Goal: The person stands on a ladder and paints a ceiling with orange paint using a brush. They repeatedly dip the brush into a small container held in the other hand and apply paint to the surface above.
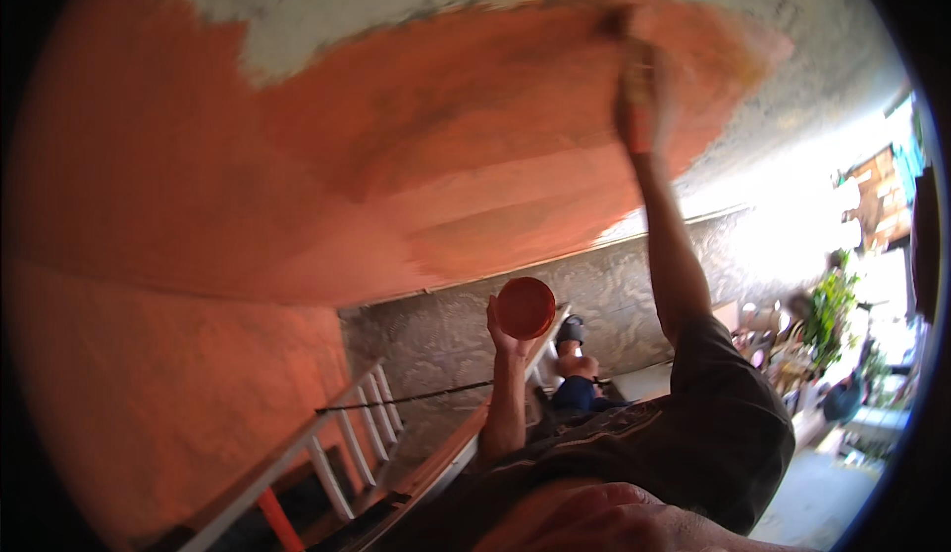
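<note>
My left hand [507,340] holds up a round container of red-orange paint [525,308] from below, in front of my body. High above and to the right, my right hand [644,106] is raised to the wall [337,136], fingers closed around a paintbrush [626,25]. Motion smears the hand and brush, and the bristles are hard to make out. They appear to be on the orange paint near its upper border with the bare grey surface [347,2]. Wet-looking, darker orange streaks run left from the brush.
A metal stepladder [347,453] stands at the lower left, with a dark cord [406,397] stretched across it. My sandalled foot [571,330] shows below, above the patterned floor [426,344]. Along the right side are a leafy plant [830,304] and cluttered household items near bright light.
</note>
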`<state>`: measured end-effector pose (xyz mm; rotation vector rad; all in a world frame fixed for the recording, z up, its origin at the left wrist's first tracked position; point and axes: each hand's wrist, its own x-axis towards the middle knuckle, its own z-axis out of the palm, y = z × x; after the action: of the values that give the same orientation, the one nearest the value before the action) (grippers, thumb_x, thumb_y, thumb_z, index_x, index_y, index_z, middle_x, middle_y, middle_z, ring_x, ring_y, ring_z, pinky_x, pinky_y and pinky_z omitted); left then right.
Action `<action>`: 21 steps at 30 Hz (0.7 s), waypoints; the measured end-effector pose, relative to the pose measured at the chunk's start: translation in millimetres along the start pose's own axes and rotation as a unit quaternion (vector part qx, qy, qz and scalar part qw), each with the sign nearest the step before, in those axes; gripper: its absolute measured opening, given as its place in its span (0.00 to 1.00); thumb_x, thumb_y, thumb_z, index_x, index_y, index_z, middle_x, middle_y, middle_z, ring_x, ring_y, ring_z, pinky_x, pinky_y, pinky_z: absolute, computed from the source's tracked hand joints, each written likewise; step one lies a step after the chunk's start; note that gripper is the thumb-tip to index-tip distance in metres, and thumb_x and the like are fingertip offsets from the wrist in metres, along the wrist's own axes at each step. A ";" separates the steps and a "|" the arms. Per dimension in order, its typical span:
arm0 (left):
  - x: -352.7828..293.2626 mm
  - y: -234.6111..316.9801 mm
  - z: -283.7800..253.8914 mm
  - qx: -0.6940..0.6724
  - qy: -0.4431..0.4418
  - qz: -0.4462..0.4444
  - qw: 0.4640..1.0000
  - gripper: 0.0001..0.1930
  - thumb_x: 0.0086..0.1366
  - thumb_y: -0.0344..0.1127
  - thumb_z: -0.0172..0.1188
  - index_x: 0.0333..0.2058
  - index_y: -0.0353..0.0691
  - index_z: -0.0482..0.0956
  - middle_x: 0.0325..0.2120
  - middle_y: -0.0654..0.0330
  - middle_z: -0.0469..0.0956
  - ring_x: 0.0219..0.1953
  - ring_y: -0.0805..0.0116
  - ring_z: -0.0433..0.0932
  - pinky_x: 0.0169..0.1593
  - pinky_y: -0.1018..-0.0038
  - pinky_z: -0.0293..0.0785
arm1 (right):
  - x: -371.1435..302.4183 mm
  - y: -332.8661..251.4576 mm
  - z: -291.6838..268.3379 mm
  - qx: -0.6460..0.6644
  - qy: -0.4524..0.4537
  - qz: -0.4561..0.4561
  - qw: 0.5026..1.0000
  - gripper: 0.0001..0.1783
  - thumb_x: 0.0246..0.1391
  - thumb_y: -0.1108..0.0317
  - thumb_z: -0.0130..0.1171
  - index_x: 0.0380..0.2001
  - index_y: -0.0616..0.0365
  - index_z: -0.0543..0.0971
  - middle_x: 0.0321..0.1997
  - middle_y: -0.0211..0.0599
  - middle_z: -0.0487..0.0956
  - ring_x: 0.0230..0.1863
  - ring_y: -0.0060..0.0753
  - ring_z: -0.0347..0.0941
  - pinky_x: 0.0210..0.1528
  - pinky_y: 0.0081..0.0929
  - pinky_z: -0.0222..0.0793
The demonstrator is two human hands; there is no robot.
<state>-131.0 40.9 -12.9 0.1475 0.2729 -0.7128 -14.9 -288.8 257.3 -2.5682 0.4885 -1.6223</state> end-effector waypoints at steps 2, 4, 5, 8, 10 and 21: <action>4.5 11.8 2.9 0.002 -0.061 -0.009 0.998 0.35 0.62 0.64 0.60 0.60 0.47 0.72 0.58 0.45 0.71 0.57 0.41 0.71 0.49 0.50 0.79 | -12.2 -70.1 13.1 0.236 -0.155 0.144 0.948 0.18 0.60 0.65 0.58 0.52 0.59 0.76 0.45 0.50 0.80 0.43 0.49 0.78 0.45 0.42 0.75; -2.1 20.3 23.5 0.001 -0.103 -0.027 0.994 0.36 0.61 0.64 0.62 0.59 0.46 0.73 0.58 0.44 0.71 0.56 0.40 0.71 0.47 0.53 0.79 | -14.6 -111.3 24.2 0.370 -0.092 -0.091 0.920 0.35 0.48 0.73 0.61 0.63 0.48 0.71 0.60 0.50 0.75 0.41 0.48 0.79 0.38 0.42 0.77; -2.7 22.1 23.5 -0.004 -0.092 -0.022 0.996 0.35 0.61 0.63 0.62 0.59 0.46 0.74 0.57 0.45 0.71 0.55 0.41 0.71 0.47 0.54 0.78 | -8.3 -131.6 17.9 0.405 -0.106 -0.093 0.903 0.35 0.50 0.73 0.60 0.64 0.46 0.70 0.63 0.50 0.73 0.40 0.48 0.80 0.36 0.41 0.77; -2.5 26.4 18.7 -0.010 -0.064 -0.010 0.998 0.34 0.61 0.63 0.62 0.58 0.45 0.75 0.57 0.47 0.72 0.55 0.43 0.72 0.45 0.55 0.77 | -0.4 -95.1 9.4 0.319 -0.158 -0.112 0.928 0.37 0.53 0.74 0.58 0.68 0.44 0.67 0.67 0.51 0.70 0.38 0.48 0.80 0.34 0.37 0.77; -0.4 25.7 21.7 -0.010 -0.058 -0.011 0.998 0.35 0.61 0.64 0.61 0.58 0.45 0.75 0.57 0.47 0.72 0.55 0.43 0.72 0.44 0.56 0.77 | -12.9 -4.8 22.9 0.219 -0.205 -0.055 0.952 0.35 0.57 0.77 0.55 0.68 0.46 0.68 0.67 0.52 0.70 0.42 0.43 0.80 0.38 0.33 0.76; 2.9 4.1 9.9 -0.010 -0.104 -0.073 0.992 0.33 0.63 0.62 0.61 0.60 0.48 0.73 0.59 0.46 0.71 0.58 0.42 0.70 0.50 0.53 0.79 | -12.9 162.1 -22.7 0.292 0.128 0.231 0.919 0.16 0.65 0.65 0.57 0.53 0.57 0.78 0.52 0.42 0.77 0.46 0.37 0.77 0.44 0.29 0.78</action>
<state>-124.3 39.9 -4.2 0.0344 0.0919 -0.8643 -77.6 -436.0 220.3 -1.6717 0.4834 -1.6124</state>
